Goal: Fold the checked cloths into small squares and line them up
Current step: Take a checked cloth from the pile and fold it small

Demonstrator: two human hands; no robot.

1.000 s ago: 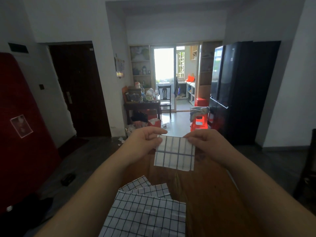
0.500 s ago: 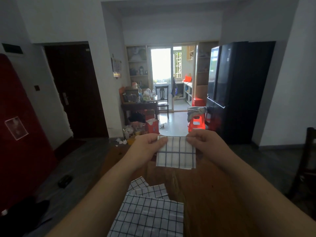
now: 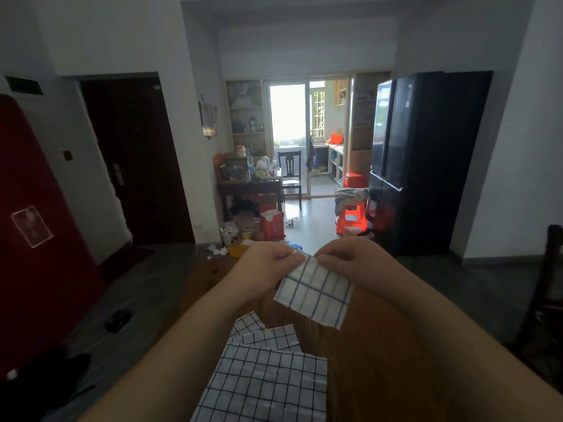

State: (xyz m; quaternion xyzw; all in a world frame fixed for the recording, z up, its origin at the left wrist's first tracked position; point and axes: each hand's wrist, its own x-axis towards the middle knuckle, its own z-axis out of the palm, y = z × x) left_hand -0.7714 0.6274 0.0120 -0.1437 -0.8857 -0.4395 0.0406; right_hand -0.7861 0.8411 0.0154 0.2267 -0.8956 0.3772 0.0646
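A small folded white cloth with blue checks [image 3: 316, 292] hangs in the air above the brown wooden table [image 3: 374, 354]. My left hand [image 3: 268, 268] pinches its upper left corner. My right hand [image 3: 350, 261] pinches the top edge just beside it, so the two hands nearly touch. The cloth tilts down to the right. Below, near the table's front, lies a pile of white cloths with black checks [image 3: 268, 379], spread flat and overlapping.
A dark chair back [image 3: 548, 287] stands at the right edge. A black fridge [image 3: 426, 159] is behind the table on the right, a red panel [image 3: 39, 239] on the left. A cluttered side table [image 3: 249, 184] and an orange stool [image 3: 350, 216] stand further back.
My hands have drawn together along the top edge of the folded cloth. It was held level by both upper corners; it now hangs tilted down to the right.
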